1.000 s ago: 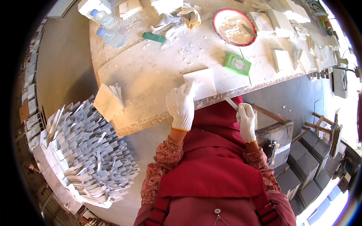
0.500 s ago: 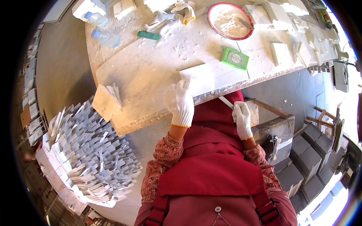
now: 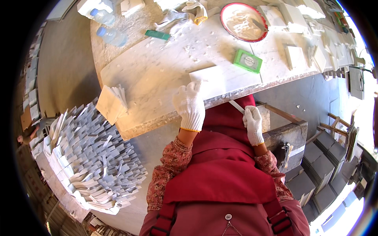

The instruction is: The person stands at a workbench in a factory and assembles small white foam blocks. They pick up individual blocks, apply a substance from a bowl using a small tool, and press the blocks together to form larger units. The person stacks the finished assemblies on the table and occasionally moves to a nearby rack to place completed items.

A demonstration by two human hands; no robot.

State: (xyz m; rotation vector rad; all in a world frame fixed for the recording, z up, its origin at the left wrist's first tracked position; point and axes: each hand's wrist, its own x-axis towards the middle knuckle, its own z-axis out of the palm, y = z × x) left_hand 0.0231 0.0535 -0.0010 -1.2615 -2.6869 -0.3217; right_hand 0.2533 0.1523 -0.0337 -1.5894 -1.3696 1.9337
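Head view: your L hand, in a white knit glove, is at the front edge of the table, fingers bent in at the L side of a white tile; can't tell if they're clamped on it or just resting. The tile lies on the tabletop near the front edge, partly behind your glove & washed out by glare. Your R hand, gloved too, is pinched on a thin pale strip, held over your red apron; the strip slants up & L toward the table edge, can't tell if it touches. Hands are apart from each other. R of the tile & a bit farther back sits a green box; beyond it, a red-rimmed bowl w/ off-white stuff inside. Back L: 2 blue-capped bottles, a dark-green block & loose gloves. At the table's L corner, a small tile stack; past it, lower, a big pile of grey pieces.
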